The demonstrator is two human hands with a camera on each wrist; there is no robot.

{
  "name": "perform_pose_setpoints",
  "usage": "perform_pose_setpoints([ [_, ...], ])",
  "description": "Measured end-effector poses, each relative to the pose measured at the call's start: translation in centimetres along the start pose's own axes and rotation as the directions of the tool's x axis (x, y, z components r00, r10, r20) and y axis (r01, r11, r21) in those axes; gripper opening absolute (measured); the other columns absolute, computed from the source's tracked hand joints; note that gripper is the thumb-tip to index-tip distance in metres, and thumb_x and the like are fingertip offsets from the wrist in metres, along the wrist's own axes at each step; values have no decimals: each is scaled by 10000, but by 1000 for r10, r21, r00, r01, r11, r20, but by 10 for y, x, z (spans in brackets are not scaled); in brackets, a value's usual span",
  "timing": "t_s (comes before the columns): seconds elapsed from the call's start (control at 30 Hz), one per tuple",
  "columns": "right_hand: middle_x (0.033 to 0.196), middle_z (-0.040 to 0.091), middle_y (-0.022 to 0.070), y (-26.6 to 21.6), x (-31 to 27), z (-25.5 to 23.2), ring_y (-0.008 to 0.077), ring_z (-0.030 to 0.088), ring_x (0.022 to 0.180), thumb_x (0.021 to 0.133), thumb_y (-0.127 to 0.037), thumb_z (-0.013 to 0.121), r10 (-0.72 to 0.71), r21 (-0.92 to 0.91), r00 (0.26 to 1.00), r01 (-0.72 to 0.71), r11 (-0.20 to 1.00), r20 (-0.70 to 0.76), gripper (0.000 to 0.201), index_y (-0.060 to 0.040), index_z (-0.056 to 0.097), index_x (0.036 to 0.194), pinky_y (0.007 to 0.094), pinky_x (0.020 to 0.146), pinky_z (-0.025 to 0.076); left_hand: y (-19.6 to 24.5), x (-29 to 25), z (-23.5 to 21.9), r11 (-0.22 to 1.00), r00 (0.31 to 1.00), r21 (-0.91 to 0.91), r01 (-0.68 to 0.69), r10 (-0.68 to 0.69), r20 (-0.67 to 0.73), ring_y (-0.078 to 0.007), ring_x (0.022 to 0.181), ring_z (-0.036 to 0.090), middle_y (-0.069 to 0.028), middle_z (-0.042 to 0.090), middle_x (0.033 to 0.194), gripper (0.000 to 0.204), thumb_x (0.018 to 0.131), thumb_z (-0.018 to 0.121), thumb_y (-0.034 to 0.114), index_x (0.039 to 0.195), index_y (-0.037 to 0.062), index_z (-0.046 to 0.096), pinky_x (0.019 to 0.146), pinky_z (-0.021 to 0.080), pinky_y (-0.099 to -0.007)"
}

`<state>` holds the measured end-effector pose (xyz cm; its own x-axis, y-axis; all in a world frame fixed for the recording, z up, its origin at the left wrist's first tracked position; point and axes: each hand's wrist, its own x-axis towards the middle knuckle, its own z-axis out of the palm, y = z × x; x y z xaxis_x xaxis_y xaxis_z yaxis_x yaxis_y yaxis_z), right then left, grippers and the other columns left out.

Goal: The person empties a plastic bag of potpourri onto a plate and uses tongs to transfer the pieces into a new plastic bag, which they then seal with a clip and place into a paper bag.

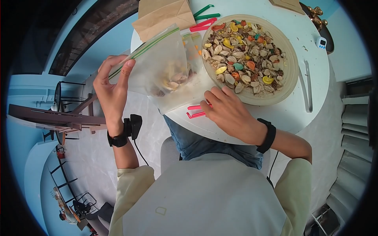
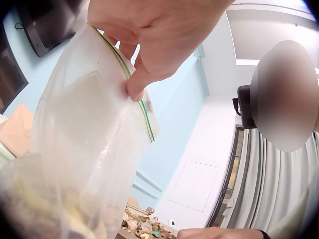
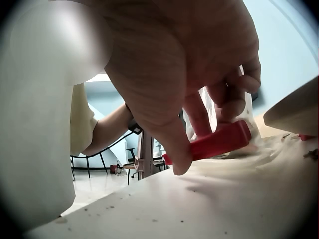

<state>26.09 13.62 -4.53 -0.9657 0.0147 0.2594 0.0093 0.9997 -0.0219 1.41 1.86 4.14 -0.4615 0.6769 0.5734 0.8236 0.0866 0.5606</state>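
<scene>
Pinching a bag's top while a clip waits beside it

Nearest, at the table's (image 1: 319, 76) front edge, the right hand (image 1: 230, 114) holds a red clip (image 1: 197, 115) between thumb and fingers. Its two arms stand apart in the head view, and the grip sits at one end, probably so that the other end stays free to go over plastic. Keeping it low and close to the bag likely saves a long reach.

To the left, the left hand (image 1: 112, 80) pinches the zip strip of a clear bag (image 1: 157, 65), thumb on one face and fingers on the other. Raising that top edge seems to keep the film stretched and lets the dried pieces (image 1: 173, 82) sit low in the bag, away from the strip. Whether the strip is fully pressed together, I cannot tell. What looks like another bag, with orange marks (image 1: 193, 47), lies just behind.

Farther right, a broad bowl (image 1: 290, 76) of dried petals and pods (image 1: 252, 59) fills much of the table; its width suits loose, light stuff. Metal tongs (image 1: 310, 88) lie along its right side, presumably handy for picking from it.

At the far side, a pink clip (image 1: 204, 26), a green clip (image 1: 207, 16) and a brown paper bag (image 1: 165, 17) sit left of the bowl, while a small timer (image 1: 321, 42) stands far right, out of the way.
</scene>
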Motion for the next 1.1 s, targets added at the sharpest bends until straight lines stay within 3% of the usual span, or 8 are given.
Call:
perform_pose_setpoints([
  [0.17,903,532,52,6,-1,7,191,478,953,705,-121,706,56,-60,998,-56,997,1,219,-27,642,893,304,833,361,-2,0,0,1000,1000,-3,18,-18,8,-154,825,577,-48,664,841,147,836,746,131,888,13,676,825,416,-270],
  [0.43,1091,529,155,35,41,-45,336,608,900,786,-274,749,379,492,904,-243,836,-199,678,-10,403,1306,426,758,508,7,3,1,1000,999,-4,14,-14,46,-191,852,585,-62,672,819,146,820,752,125,881,15,679,873,400,-302],
  [0.53,1163,509,142,56,63,-33,273,596,827,789,-306,760,432,580,868,-226,782,-244,791,-39,344,1407,397,694,493,14,6,1,1000,992,9,-27,25,124,-195,832,589,-65,672,805,147,816,751,118,882,10,677,867,402,-308],
  [0.7,963,619,177,73,88,-23,284,597,748,798,-304,753,345,602,911,-148,784,-225,491,39,591,1110,377,697,491,24,9,-5,997,972,69,-27,10,235,-214,806,591,-79,686,829,139,814,746,112,872,8,677,850,406,-316],
  [0.77,755,642,172,73,90,-26,346,644,724,828,-289,710,373,628,911,-188,755,-176,326,30,646,834,417,652,506,24,11,-8,995,971,94,-39,16,237,-216,815,599,-80,686,825,124,818,739,106,874,13,679,882,407,-331],
  [0.83,690,632,156,74,94,-22,339,638,666,829,-283,709,383,674,891,-129,727,-242,307,15,647,785,412,617,500,21,17,-11,991,971,122,-53,22,239,-217,825,607,-81,687,821,109,823,732,100,875,18,682,914,408,-346],
  [1.0,607,616,135,71,93,-38,321,618,550,824,-257,704,374,713,876,-50,700,-305,273,-17,648,705,397,552,492,7,51,-5,905,940,256,-341,320,120,-205,971,624,-47,687,961,53,809,724,83,857,72,705,1087,314,-428],
  [1.1,594,611,139,65,89,-49,304,611,529,811,-247,720,331,630,868,-28,776,-370,292,8,638,696,370,525,481,-4,69,12,931,938,133,-340,325,124,-241,1153,539,-50,649,1136,73,794,724,71,865,87,717,1101,294,-419],
])
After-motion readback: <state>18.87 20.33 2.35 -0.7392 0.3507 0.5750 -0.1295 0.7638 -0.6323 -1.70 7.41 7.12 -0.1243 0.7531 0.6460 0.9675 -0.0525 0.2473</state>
